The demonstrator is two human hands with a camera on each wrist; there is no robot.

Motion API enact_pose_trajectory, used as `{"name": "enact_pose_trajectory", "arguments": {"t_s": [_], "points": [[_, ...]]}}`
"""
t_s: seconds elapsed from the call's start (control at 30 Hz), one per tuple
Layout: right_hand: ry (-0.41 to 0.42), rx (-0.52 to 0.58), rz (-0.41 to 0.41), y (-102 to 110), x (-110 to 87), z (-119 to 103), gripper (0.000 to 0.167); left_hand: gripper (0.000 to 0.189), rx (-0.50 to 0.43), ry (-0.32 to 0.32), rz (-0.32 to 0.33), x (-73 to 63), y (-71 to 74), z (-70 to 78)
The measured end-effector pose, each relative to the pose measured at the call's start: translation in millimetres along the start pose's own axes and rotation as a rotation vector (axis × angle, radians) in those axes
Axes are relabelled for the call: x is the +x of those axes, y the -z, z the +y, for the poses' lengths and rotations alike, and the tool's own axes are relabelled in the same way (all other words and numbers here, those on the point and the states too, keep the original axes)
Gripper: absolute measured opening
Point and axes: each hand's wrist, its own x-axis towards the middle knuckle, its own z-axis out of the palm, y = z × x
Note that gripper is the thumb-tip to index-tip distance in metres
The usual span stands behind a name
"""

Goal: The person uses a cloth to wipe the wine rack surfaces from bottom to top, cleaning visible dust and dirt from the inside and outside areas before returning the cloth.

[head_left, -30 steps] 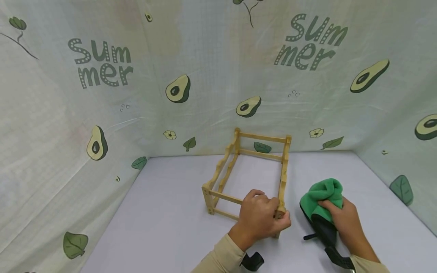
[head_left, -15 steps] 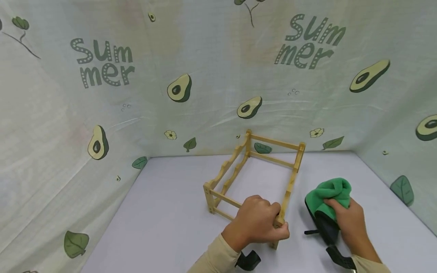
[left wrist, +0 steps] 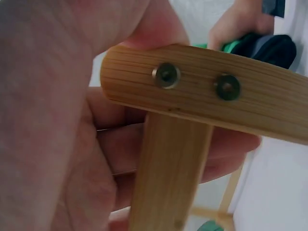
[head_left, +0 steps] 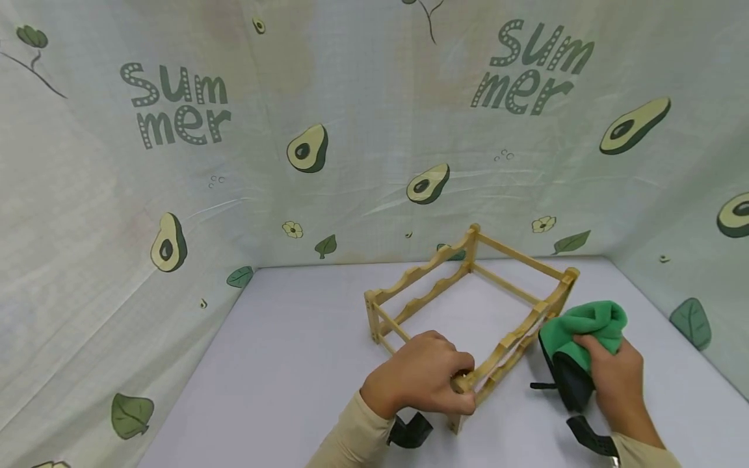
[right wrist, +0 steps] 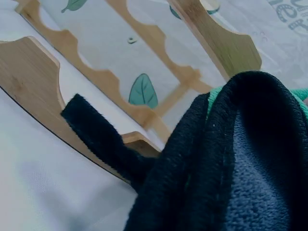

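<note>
On table [head_left: 281,364], wooden rack [head_left: 513,338] swung right, nearer green cloth [head_left: 576,322].

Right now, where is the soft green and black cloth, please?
In the head view, the soft green and black cloth is at the right, held in the right hand, close beside the notched wooden rack.
</note>
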Motion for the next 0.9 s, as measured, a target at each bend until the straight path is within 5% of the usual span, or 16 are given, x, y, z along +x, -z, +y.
{"name": "enact_pose_trajectory", "arguments": {"t_s": [0.13,0.27,0.67,0.9], "points": [[-0.011,0.025,0.030,1,3.9,0,0.027,0.005,-0.118,0.075,-0.095,-7.3,7.4,-19.0],[-0.020,0.054,0.039,0,6.2,-1,0.023,0.018,-0.218,0.166,-0.103,-16.4,10.8,-41.0],[0.006,0.028,-0.020,-7,12.2,-2,0.027,0.017,-0.289,0.383,0.139,-41.0,0.5,-88.2],[0.011,-0.004,-0.023,-12,12.7,-1,0.032,0.029,-0.106,0.486,0.343,-41.6,-12.0,-100.4]]}}
